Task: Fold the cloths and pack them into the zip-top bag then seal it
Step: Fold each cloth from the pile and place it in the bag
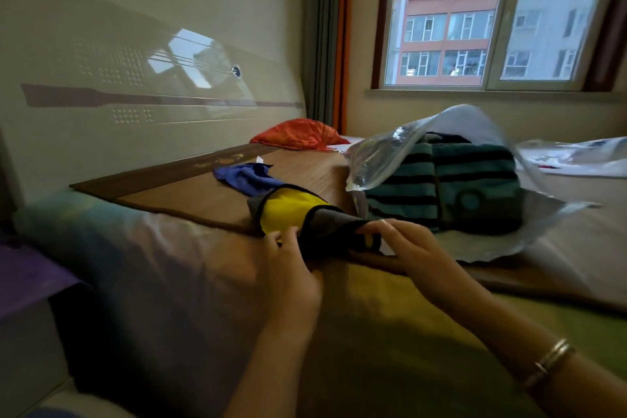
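Both hands pinch our yellow-and-grey cloth (298, 214): left hand (288, 265) at its near edge, right hand (407, 248) at the dark end. Long axis runs left-right; zip-top bag (390, 153) gapes just beyond, nearer the right hand.

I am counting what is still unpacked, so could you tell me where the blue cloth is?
The blue cloth lies unfolded on the brown mat, just beyond the yellow and grey cloth.

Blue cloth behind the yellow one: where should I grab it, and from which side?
Take the blue cloth at its raised far corner by the white tag, coming from above. It lies crumpled and free, while its near edge sits behind the yellow-and-grey cloth.
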Demonstrator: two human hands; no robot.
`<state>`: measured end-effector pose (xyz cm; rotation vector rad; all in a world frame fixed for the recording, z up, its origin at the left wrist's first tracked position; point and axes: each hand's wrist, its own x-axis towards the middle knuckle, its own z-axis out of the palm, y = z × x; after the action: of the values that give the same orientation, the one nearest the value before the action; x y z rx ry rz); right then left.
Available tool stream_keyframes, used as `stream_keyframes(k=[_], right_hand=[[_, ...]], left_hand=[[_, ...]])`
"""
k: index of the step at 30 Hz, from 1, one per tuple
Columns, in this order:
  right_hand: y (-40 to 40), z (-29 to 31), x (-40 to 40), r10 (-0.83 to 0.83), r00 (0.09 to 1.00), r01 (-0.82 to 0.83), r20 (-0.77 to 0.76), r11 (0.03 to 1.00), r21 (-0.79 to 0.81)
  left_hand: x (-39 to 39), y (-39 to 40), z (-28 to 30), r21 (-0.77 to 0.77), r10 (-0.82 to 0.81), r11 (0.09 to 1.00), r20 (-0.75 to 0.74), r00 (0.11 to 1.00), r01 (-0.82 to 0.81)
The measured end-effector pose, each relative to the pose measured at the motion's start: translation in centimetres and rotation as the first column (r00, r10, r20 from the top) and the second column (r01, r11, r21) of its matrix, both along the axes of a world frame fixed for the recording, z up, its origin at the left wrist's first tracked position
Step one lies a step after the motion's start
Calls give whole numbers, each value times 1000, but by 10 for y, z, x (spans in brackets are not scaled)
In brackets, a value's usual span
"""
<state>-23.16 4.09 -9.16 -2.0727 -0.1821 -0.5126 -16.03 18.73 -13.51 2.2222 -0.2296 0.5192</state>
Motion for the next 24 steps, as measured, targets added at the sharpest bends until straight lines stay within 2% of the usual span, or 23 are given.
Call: stream_keyframes(k=[2, 5, 8, 11, 13, 16, 20, 24], right_hand=[[-14, 7, -30, -18, 999, 16, 39, 998, 60], [-36, 13, -62, -92, 991, 77, 99, 987, 140], [-54, 19, -82, -177, 975, 152, 133, 971, 184], [-61, 27, -99, -237, 952, 207, 194, 965, 161], [-64, 35, -110, -270, 921, 235, 280, 960, 154], [-72, 48, -128, -292, 873, 232, 392, 953, 193], [-89, 54, -143, -353, 837, 263, 418, 930, 257], [-101, 50, -149, -411, 832, 356, 373, 911, 211]], left_hand=[[-15, -8, 4, 49, -42, 998, 30, 999, 40], [-38, -20, 22, -77, -215, 973, 59, 975, 219], [-63, -29, 46, -229, -427, 868, 110, 897, 441], [-87, -34, 65, -226, -562, 763, 230, 795, 605], [-98, -37, 76, -280, -608, 694, 265, 749, 663], [-109, -39, 89, -387, -620, 634, 263, 739, 669], [-109, -40, 94, -305, -610, 680, 269, 745, 667], [-103, -45, 88, -107, -572, 784, 258, 779, 611]])
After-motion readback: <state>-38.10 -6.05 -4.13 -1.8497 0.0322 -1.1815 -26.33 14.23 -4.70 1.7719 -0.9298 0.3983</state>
